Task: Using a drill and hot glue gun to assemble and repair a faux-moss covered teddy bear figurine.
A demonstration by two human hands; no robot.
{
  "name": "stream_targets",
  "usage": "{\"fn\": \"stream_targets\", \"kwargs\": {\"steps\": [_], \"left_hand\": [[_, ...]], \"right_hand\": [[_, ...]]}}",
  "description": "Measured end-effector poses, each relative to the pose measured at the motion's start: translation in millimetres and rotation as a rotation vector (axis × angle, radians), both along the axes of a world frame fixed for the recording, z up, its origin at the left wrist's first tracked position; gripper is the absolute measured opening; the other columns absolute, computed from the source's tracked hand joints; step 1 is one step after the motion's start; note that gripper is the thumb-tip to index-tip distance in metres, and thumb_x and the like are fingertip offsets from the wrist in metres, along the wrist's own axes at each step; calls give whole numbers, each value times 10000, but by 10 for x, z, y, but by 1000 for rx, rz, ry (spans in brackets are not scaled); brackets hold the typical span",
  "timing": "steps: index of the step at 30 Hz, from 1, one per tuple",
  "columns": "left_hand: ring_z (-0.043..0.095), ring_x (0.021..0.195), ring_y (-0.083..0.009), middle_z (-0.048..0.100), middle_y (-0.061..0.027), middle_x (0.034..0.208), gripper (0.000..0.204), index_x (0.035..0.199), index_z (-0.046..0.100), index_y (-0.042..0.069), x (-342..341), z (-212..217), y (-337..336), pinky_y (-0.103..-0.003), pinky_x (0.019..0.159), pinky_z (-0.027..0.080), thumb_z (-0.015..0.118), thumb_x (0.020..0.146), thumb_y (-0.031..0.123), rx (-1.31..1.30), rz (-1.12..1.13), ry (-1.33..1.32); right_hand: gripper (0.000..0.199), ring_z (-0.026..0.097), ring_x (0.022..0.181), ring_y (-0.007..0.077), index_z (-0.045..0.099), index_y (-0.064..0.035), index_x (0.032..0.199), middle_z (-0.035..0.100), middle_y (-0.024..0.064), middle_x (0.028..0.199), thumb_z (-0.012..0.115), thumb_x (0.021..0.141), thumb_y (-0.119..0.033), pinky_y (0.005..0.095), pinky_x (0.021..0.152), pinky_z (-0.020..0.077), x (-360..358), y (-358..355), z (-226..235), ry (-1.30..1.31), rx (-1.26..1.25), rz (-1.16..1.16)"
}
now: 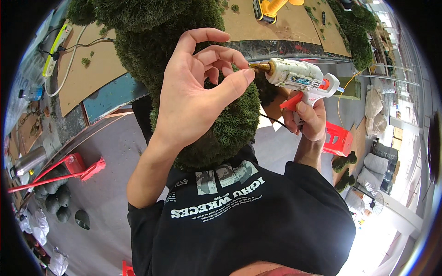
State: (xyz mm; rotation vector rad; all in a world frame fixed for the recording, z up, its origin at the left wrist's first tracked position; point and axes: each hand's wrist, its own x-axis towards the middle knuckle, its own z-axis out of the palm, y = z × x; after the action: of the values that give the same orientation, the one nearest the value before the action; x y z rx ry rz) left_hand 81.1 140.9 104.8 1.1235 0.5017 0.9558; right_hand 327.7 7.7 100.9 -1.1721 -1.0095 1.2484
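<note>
My right hand is wrapped round the handle of a white hot glue gun with a red trigger, its brown-stained nozzle pointing left. A pale glue stick pokes out of its back end. At the nozzle tip, the thumb and a finger of my left hand come together in a pinch; whatever lies between them is too small to make out. Below and behind that hand, a rounded clump of green artificial foliage reaches down against my black shirt. It adjoins a larger foliage mass on the workbench.
A yellow cordless drill lies on the bench's brown board. A power strip with cables sits at the left. A red stool stands at the right, with a red broom and dustpan at the lower left.
</note>
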Motion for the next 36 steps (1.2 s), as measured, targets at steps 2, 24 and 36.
{"fn": "stream_targets", "kwargs": {"steps": [2,24,36], "left_hand": [[629,1022,-129,684,-97,1084,546,1388,488,-42,0,4,0,-281,915,511,777,925,-21,-18,-11,-15],[639,1003,-115,693,-85,1060,507,1373,477,-57,10,-9,-40,-264,898,511,753,949,-41,-133,-29,-85],[663,963,-116,720,-118,1065,498,1345,492,-55,-305,-65,-37,-261,879,545,775,936,-54,-143,82,-169]], "right_hand": [[331,531,433,132,578,10,1117,589,70,659,728,995,-258,266,346,313,-4,2,5,12,2,4],[360,529,437,124,609,21,1087,598,72,671,743,981,-297,262,355,306,-40,-25,23,-18,-18,-32],[392,498,403,126,601,52,1115,592,100,628,699,1008,-312,267,349,319,73,-45,-102,24,34,-6]]}}
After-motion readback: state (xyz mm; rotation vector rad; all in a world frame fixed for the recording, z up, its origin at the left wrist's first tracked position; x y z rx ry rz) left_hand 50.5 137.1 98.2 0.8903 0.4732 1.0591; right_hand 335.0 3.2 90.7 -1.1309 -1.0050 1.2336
